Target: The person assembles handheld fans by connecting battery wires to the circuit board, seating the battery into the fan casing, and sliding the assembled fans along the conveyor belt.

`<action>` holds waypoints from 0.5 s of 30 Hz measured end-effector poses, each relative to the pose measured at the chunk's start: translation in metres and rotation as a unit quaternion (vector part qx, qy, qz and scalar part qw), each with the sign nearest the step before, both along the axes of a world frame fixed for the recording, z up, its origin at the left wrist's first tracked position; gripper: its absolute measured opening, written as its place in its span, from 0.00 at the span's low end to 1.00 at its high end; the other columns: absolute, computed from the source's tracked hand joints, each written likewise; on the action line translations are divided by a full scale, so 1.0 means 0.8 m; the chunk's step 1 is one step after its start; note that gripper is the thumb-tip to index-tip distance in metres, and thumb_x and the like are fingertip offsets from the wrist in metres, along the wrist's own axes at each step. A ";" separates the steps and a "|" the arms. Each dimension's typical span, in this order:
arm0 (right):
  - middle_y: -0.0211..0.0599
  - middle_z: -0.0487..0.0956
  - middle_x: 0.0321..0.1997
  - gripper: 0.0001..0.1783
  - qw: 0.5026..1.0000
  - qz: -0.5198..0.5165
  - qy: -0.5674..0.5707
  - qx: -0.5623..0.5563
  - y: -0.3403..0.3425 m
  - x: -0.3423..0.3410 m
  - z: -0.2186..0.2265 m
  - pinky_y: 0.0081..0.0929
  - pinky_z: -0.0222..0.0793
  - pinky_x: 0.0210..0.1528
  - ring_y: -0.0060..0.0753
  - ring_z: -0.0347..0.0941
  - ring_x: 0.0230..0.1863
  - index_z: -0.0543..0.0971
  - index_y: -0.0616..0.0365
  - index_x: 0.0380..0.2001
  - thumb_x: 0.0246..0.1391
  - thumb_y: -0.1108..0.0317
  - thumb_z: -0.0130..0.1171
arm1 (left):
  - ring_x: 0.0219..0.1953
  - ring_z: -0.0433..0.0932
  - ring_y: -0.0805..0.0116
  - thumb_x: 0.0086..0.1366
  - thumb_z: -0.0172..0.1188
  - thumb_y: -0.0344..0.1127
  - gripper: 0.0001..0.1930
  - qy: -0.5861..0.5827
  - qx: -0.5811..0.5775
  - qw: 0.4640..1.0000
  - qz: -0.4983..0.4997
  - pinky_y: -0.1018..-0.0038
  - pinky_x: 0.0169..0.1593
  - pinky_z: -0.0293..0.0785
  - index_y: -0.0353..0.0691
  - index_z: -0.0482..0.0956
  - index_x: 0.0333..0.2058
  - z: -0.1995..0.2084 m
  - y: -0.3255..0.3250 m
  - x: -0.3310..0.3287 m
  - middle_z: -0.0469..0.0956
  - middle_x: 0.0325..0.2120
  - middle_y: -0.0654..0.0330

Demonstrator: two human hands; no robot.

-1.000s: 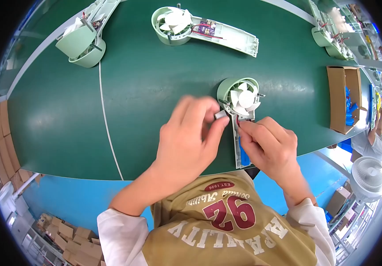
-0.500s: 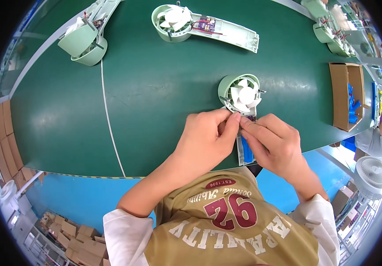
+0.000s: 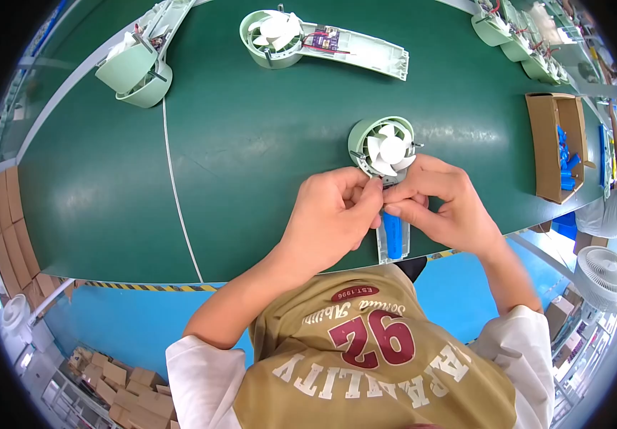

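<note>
In front of me a handheld fan [image 3: 392, 151] lies on the green table, its pale green ring around white blades at the far end. A blue cylindrical battery [image 3: 393, 239] sits in its opened white handle [image 3: 383, 252], which points toward me. My left hand [image 3: 331, 218] is closed in a pinch at the joint between ring and handle, on its left side. From the right, my right hand [image 3: 451, 204] pinches at the same joint, thumb just above the battery's upper end. Fingertips of both hands nearly meet there and hide what they hold, along with the handle's upper part.
Another opened fan with a purple circuit board [image 3: 326, 39] lies at the far side. More fan housings [image 3: 136, 71] stand at the far left and far right [image 3: 516, 44]. A cardboard box [image 3: 543, 146] of blue batteries is at the right. A white line [image 3: 172, 171] crosses the table.
My right hand has shifted upward, its fingers now against the fan ring's lower right, uncovering more of the battery. The left hand keeps its pinch. The whole view has shifted slightly.
</note>
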State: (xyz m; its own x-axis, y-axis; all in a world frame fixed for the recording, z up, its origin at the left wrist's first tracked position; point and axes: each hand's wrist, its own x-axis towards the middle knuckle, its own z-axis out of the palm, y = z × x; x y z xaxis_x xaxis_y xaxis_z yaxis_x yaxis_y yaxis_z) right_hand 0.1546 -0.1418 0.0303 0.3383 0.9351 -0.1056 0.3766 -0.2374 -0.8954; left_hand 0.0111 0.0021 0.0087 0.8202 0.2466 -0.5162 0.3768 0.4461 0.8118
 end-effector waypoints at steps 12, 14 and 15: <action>0.28 0.75 0.37 0.14 0.956 -0.180 0.225 -0.062 0.003 -0.018 0.001 0.18 0.67 0.34 0.13 0.72 0.33 0.74 0.62 0.41 0.53 0.80 0.66 | 0.17 0.63 0.85 0.65 0.61 0.30 0.11 0.019 0.095 0.995 -0.013 0.77 0.20 0.58 0.31 0.73 0.25 -0.007 -0.005 -0.002 0.71 0.13 0.66; 0.32 0.78 0.39 0.22 0.935 -0.220 0.249 -0.126 0.008 -0.014 0.014 0.19 0.69 0.32 0.15 0.74 0.32 0.70 0.63 0.48 0.51 0.79 0.67 | 0.17 0.62 0.86 0.65 0.61 0.30 0.12 0.005 0.126 0.992 0.004 0.76 0.20 0.57 0.32 0.72 0.25 -0.013 -0.007 -0.005 0.69 0.13 0.68; 0.32 0.78 0.39 0.22 0.935 -0.223 0.249 -0.120 0.010 -0.014 0.015 0.19 0.69 0.32 0.15 0.74 0.32 0.70 0.63 0.48 0.51 0.79 0.67 | 0.17 0.62 0.86 0.65 0.61 0.30 0.12 0.003 0.131 0.991 -0.001 0.76 0.20 0.57 0.32 0.72 0.25 -0.013 -0.007 -0.005 0.69 0.13 0.68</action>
